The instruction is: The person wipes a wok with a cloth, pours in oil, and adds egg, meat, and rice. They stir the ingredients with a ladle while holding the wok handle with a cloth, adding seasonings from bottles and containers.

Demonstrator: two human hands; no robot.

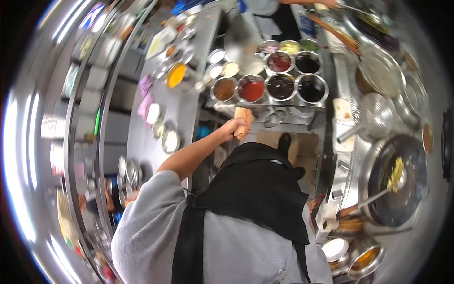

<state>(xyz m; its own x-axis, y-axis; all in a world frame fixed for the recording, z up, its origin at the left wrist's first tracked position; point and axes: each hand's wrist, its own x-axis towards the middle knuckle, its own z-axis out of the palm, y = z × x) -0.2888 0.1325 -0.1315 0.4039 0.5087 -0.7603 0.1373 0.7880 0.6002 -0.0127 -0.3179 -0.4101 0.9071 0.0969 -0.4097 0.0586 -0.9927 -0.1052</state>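
Observation:
My left hand (pixel 231 129) is closed around a folded orange cloth (pixel 243 122), held out in front of my apron. My right hand (pixel 312 204) shows only in part beside the apron, low at the stove's front edge near a small red knob (pixel 321 195); its fingers are too hidden to read. To the right of it, a large wok (pixel 405 201) on the stove holds some yellow food (pixel 396 174). A ladle (pixel 373 197) with a wooden handle rests in the wok, its handle pointing toward my right side.
Ahead stand several metal pots of sauce, among them a red one (pixel 251 88) and a dark one (pixel 312 88). A perforated strainer (pixel 377 116) lies on the stove. On the left are a steel counter (pixel 182 123) and shelves (pixel 106 80). A co-worker (pixel 276 21) stands beyond the pots.

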